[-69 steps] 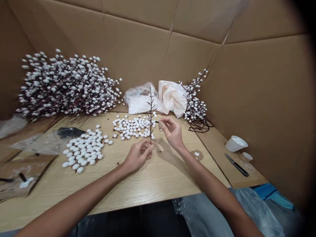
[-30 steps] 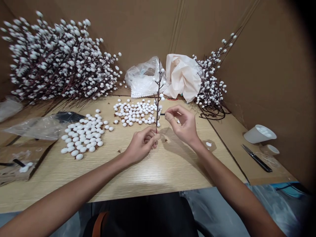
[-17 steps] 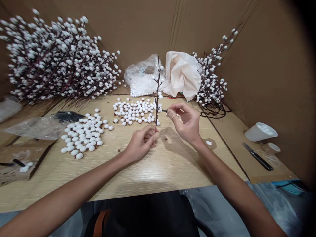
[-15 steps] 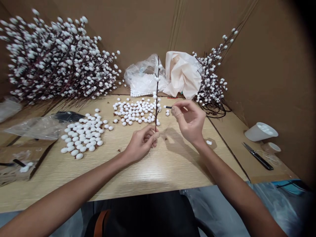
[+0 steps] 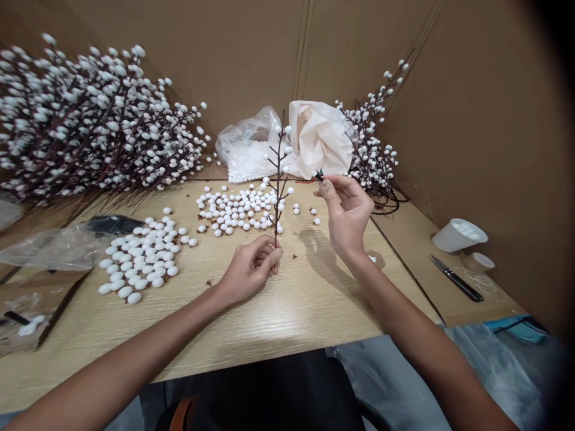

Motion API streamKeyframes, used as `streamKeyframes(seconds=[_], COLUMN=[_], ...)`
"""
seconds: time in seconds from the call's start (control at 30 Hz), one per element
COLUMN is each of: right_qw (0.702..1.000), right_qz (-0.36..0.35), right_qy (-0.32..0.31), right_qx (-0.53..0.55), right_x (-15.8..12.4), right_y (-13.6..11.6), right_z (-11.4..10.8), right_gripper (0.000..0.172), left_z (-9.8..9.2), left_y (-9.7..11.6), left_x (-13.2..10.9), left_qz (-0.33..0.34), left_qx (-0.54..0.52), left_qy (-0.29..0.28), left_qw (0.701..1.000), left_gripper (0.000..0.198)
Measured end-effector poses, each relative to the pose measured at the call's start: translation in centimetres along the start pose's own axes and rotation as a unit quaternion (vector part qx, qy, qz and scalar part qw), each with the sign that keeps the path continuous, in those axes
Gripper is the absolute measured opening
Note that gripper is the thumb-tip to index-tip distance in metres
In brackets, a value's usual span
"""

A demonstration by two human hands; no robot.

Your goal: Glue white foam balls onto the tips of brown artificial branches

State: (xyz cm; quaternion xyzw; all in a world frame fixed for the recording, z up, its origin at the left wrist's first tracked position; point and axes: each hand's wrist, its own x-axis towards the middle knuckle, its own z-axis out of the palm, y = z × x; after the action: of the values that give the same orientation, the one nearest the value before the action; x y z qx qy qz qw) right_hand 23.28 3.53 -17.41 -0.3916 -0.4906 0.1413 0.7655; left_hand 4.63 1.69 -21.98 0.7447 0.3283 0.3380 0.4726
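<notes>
My left hand (image 5: 249,269) is closed on the lower end of a thin dark artificial branch (image 5: 277,179), held upright over the table. Short side twigs stick out along it, and a few white buds sit on its upper part. To the right of the branch, apart from it, my right hand (image 5: 345,209) pinches a small thin black stick (image 5: 318,176) between thumb and fingertips. Most of the stick is hidden by the fingers. Behind the branch lies a spread of loose white buds (image 5: 238,209) with brown bases.
A second pile of white buds (image 5: 139,257) lies at left, beside clear plastic bags (image 5: 54,245). Finished-looking budded branches (image 5: 90,126) are heaped back left, others (image 5: 372,137) back right. At right are a white cup (image 5: 449,236), a tape roll (image 5: 478,261) and black-handled snips (image 5: 458,280).
The view has shifted, so the scene sits further left and lower. The branch has turned, showing its side twigs spread out. The black stick now tilts differently, and its white tip no longer shows clearly.
</notes>
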Motion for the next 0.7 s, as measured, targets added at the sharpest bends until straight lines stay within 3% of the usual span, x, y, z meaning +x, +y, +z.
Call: streamKeyframes(seconds=[0.3, 0.7], right_qw=[0.998, 0.998], right_qz=[0.059, 0.050], right_qy=[-0.027, -0.033], right_qx=[0.013, -0.002], right_x=[0.00, -0.05], right_y=[-0.31, -0.51], right_z=[-0.03, 0.14], right_gripper=[0.005, 0.007], left_z=[-0.02, -0.01], left_y=[0.49, 0.43], left_x=[0.09, 0.07], left_qz=[-0.002, 0.002], left_qx=[0.013, 0.020], left_qy=[-0.034, -0.044], left_qw=[0.999, 0.999], left_gripper=[0.017, 0.017])
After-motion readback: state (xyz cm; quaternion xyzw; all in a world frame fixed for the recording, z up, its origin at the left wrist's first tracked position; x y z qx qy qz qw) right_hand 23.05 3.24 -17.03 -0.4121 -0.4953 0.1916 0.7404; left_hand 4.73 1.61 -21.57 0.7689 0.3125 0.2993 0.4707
